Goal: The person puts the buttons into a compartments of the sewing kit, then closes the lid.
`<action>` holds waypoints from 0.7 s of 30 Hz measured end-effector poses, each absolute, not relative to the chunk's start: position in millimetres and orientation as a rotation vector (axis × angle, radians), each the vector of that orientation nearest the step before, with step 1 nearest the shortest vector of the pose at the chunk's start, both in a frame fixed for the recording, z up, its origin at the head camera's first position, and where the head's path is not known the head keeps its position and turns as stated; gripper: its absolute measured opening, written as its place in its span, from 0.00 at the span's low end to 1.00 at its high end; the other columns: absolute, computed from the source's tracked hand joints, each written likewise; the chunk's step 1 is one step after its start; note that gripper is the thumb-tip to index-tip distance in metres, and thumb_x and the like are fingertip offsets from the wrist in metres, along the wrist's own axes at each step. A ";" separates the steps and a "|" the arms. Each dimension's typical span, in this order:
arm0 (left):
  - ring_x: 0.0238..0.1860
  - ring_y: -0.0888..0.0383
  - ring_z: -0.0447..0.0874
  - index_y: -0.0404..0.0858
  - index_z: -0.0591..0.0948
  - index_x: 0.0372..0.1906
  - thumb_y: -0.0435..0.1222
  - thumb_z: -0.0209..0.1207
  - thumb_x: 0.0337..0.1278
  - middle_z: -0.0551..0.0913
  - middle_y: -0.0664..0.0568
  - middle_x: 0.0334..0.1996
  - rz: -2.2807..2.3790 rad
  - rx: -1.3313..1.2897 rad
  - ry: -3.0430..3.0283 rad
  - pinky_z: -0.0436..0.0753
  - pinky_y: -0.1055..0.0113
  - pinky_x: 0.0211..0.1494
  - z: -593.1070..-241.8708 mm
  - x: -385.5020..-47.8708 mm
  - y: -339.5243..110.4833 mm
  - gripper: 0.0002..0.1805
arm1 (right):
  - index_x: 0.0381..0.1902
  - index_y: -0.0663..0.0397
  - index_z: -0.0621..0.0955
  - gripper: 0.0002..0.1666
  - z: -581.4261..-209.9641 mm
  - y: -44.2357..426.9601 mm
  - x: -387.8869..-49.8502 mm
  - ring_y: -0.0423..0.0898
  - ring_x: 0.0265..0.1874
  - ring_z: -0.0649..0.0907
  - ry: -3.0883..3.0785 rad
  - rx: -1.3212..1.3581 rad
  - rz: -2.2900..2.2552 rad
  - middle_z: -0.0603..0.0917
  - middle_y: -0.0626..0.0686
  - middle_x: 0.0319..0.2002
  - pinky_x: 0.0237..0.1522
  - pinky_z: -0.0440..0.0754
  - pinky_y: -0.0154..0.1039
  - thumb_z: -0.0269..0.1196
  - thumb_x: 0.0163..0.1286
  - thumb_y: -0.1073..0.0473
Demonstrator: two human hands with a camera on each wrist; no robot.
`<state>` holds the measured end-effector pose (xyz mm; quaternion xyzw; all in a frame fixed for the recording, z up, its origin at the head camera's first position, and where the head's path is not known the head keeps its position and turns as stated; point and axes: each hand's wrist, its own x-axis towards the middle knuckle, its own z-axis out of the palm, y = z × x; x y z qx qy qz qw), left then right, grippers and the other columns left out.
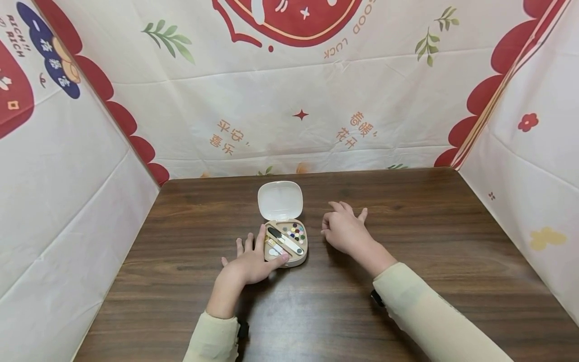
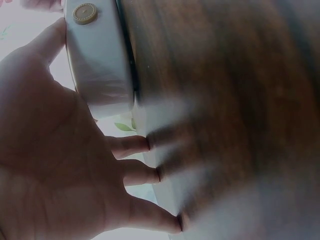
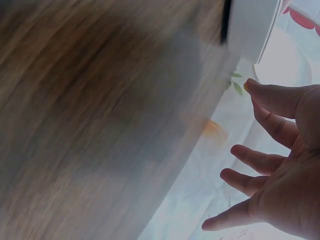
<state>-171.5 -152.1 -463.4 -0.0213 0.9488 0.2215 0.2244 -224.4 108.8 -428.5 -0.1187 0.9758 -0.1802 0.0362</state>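
A small hinged case (image 1: 297, 262), which looks like a sewing kit, lies on the table with its white lid (image 1: 280, 200) tipped back. In its compartments are a black-and-white tool (image 1: 285, 240), several colourful round pieces (image 1: 295, 232) and pale items. My left hand (image 1: 248, 264) holds the case's near left corner between thumb and index finger, the other fingers spread. A round clasp (image 2: 85, 13) shows on the case front. To the right of the case, my right hand (image 1: 346, 230) hovers with thumb and index finger together. A tiny yellow-orange piece (image 3: 245, 86) shows at their tips, its kind unclear.
The brown wood-grain table (image 1: 407, 241) extends around the case on all sides. White printed cloth (image 1: 289, 100) hangs behind the table's back edge and along both sides. Dark bands sit at both sleeve cuffs.
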 end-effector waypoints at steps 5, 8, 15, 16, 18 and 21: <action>0.88 0.34 0.31 0.63 0.30 0.87 0.81 0.48 0.60 0.40 0.41 0.89 0.605 -0.063 2.618 0.40 0.11 0.72 -463.4 -171.0 -151.7 0.62 | 0.21 0.43 0.81 0.15 -425.6 102.9 -223.6 0.71 0.82 0.61 2.978 -0.365 -0.572 0.69 0.63 0.80 0.69 0.38 0.91 0.69 0.69 0.59; 0.88 0.35 0.31 0.63 0.30 0.87 0.81 0.48 0.60 0.40 0.42 0.89 0.605 -0.066 2.617 0.40 0.11 0.72 -463.2 -171.2 -151.4 0.62 | 0.21 0.43 0.81 0.15 -424.3 100.3 -222.9 0.70 0.82 0.60 2.974 -0.366 -0.580 0.68 0.63 0.80 0.69 0.38 0.91 0.68 0.69 0.60; 0.88 0.34 0.32 0.63 0.31 0.87 0.81 0.48 0.60 0.42 0.41 0.89 0.608 -0.065 2.615 0.41 0.11 0.72 -458.2 -169.7 -150.2 0.62 | 0.22 0.43 0.81 0.14 -419.5 93.4 -222.5 0.69 0.83 0.60 2.975 -0.381 -0.606 0.68 0.62 0.80 0.69 0.38 0.91 0.67 0.68 0.60; 0.88 0.34 0.32 0.63 0.31 0.87 0.81 0.48 0.60 0.41 0.41 0.89 0.606 -0.065 2.612 0.41 0.12 0.72 -457.1 -169.3 -150.0 0.62 | 0.22 0.42 0.81 0.14 -419.0 92.4 -222.8 0.69 0.83 0.60 2.977 -0.382 -0.609 0.68 0.62 0.81 0.70 0.38 0.90 0.67 0.68 0.60; 0.88 0.34 0.31 0.63 0.31 0.87 0.81 0.47 0.59 0.41 0.41 0.89 0.608 -0.066 2.608 0.40 0.12 0.72 -455.7 -168.7 -149.6 0.62 | 0.22 0.42 0.81 0.13 -417.9 89.8 -223.3 0.69 0.83 0.60 2.979 -0.387 -0.618 0.69 0.62 0.80 0.70 0.38 0.90 0.67 0.67 0.60; 0.88 0.33 0.32 0.63 0.32 0.87 0.82 0.48 0.59 0.42 0.40 0.89 0.621 -0.064 2.611 0.40 0.11 0.72 -454.4 -168.0 -149.6 0.62 | 0.22 0.43 0.82 0.12 -416.1 85.4 -223.2 0.69 0.83 0.61 2.978 -0.396 -0.637 0.69 0.62 0.80 0.70 0.39 0.90 0.67 0.66 0.61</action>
